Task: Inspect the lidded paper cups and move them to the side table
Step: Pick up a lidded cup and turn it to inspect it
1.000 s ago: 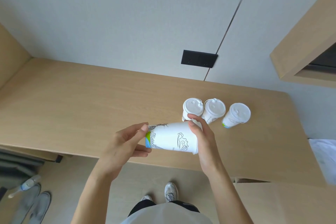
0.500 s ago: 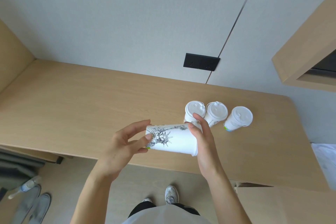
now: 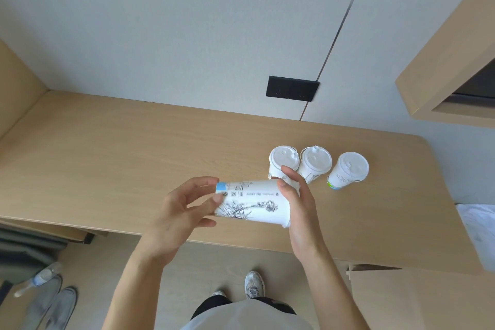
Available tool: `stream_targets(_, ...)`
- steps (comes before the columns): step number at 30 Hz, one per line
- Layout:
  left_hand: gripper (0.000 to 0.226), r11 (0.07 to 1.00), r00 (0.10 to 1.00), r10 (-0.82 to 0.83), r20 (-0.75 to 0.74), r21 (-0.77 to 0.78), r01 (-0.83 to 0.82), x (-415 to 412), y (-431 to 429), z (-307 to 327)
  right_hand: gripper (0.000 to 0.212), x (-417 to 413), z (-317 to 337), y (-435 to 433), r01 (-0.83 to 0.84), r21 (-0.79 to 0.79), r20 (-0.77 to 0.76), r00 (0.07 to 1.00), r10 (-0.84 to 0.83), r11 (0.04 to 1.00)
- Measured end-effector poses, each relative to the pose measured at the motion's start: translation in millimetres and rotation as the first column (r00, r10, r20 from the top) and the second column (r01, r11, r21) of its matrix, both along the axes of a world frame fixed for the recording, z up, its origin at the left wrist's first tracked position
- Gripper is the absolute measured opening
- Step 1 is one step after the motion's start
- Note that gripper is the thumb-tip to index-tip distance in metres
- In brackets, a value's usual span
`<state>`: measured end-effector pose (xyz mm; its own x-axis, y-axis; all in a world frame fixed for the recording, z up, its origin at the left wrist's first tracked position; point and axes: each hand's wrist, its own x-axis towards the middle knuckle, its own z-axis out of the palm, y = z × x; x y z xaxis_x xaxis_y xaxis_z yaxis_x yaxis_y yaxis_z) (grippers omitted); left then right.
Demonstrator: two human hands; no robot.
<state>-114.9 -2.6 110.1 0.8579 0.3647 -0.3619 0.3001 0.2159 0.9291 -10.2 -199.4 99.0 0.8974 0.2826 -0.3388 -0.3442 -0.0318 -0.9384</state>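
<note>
A white lidded paper cup (image 3: 254,202) with black line drawings lies on its side in the air above the wooden desk's front edge. My left hand (image 3: 182,211) grips its base end, thumb on the printed side. My right hand (image 3: 297,203) wraps the lid end, hiding the lid. Three more lidded cups stand upright behind: one (image 3: 283,159) right behind my right fingers, a second (image 3: 314,162) touching it, a third (image 3: 349,170) a little apart to the right.
The wooden desk (image 3: 107,163) runs along a grey wall with a black socket plate (image 3: 293,88). A wooden cabinet (image 3: 452,72) hangs at the upper right. A cardboard box (image 3: 417,300) stands below right. On the floor are shoes and a plastic bottle (image 3: 40,277).
The cup has been rolled about its long axis between my hands: the wave drawing gave way to a statue drawing, then to small printed text. The standing cups have not moved.
</note>
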Motion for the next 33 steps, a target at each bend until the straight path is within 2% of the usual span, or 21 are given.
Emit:
stream_targets(2, 0.043, 0.999, 0.999, -0.025, 0.028, -0.023, 0.025, -1, 0, -1, 0.048, 2, 0, -3, 0.021, 0.007, -0.006, 1.0, -0.021, 1.0)
stream_targets(6, 0.035, 1.0, 0.999, 0.014, -0.051, 0.012, -0.013, 5, -8, 3, 0.042, 4, 1, -4, 0.036, 0.022, -0.017, 0.999, -0.035, 0.999)
stream_targets(10, 0.041, 1.0, 1.0, -0.029, 0.008, 0.003, 0.029, 4, -8, 2, 0.042, 7, 2, -7, 0.031, 0.0, -0.004, 1.0, -0.031, 1.0)
stream_targets(14, 0.028, 1.0, 0.999, 0.013, -0.035, 0.019, -0.013, 8, -13, 4, 0.047, 9, 1, -7, 0.008, 0.008, 0.009, 1.0, -0.008, 1.0)
stream_targets(16, 0.03, 0.999, 1.0, 0.018, -0.012, 0.031, -0.017, 8, -14, 2, 0.05, 10, -1, -7, -0.007, 0.01, 0.026, 1.0, 0.006, 1.0)
stream_targets(19, 0.044, 1.0, 0.999, 0.004, 0.047, 0.022, -0.005, 5, -12, 1, 0.055, 12, -1, -9, -0.03, 0.024, 0.034, 0.999, 0.03, 0.999)
stream_targets(23, 0.034, 0.998, 0.998, 0.057, 0.036, 0.035, -0.058, 8, -16, 0, 0.059, 14, -4, -9, -0.042, 0.033, 0.02, 0.999, 0.041, 0.999)
stream_targets(27, 0.04, 0.998, 0.994, 0.05, 0.094, 0.021, -0.053, 8, -17, -2, 0.052, 16, -6, -10, -0.038, 0.031, 0.011, 0.999, 0.037, 0.999)
stream_targets(31, 0.031, 0.997, 0.998, 0.068, -0.011, 0.037, -0.067, 11, -22, 3, 0.051, 18, -6, -12, -0.028, 0.045, 0.026, 0.999, 0.027, 0.999)
stream_targets(33, 0.029, 0.997, 0.998, 0.062, -0.016, 0.053, -0.061, 11, -23, 3, 0.052, 18, -6, -13, -0.038, 0.035, 0.032, 0.999, 0.037, 0.999)
